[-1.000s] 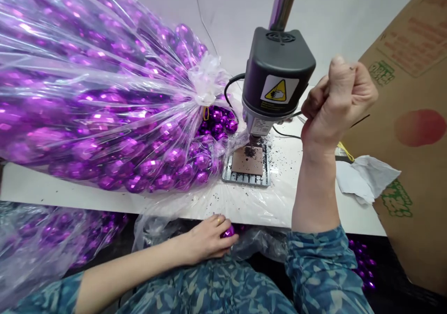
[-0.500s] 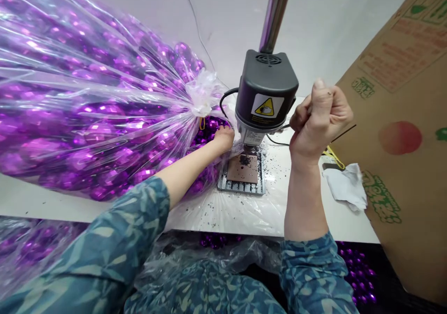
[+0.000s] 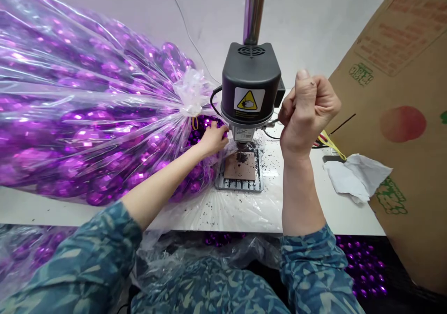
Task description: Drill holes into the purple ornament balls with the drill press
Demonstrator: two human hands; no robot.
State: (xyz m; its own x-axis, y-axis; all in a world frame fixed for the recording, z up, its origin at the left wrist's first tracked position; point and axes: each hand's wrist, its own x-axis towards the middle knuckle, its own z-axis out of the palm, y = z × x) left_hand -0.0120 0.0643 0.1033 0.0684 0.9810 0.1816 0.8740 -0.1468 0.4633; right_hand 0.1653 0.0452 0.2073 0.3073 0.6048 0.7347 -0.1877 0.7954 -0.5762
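Observation:
My left hand (image 3: 213,139) is at the left side of a black bench drill press (image 3: 250,83). Its fingers curl around a shiny purple faceted ball (image 3: 225,134), mostly hidden by them. Right of the motor housing, my right hand (image 3: 309,116) is raised in a fist, thumb on top. A thin metal lever (image 3: 274,122) runs from the drill press toward this fist, and its grip is hidden inside. Below the drill head, a brown block (image 3: 240,167) with dark shavings on it lies on the slotted metal base (image 3: 240,187).
A large tied clear bag (image 3: 104,141) of purple balls fills the left of the white table (image 3: 188,218). At right are a white cloth or paper (image 3: 354,174), a yellow-handled tool (image 3: 331,144) and a tall cardboard box (image 3: 391,85). More purple balls (image 3: 363,262) lie below the table edge.
The view has shifted, so the drill press sits further left. My left hand has drawn slightly away from the drill and its fingers show more. My right fist keeps its pose beside the motor housing.

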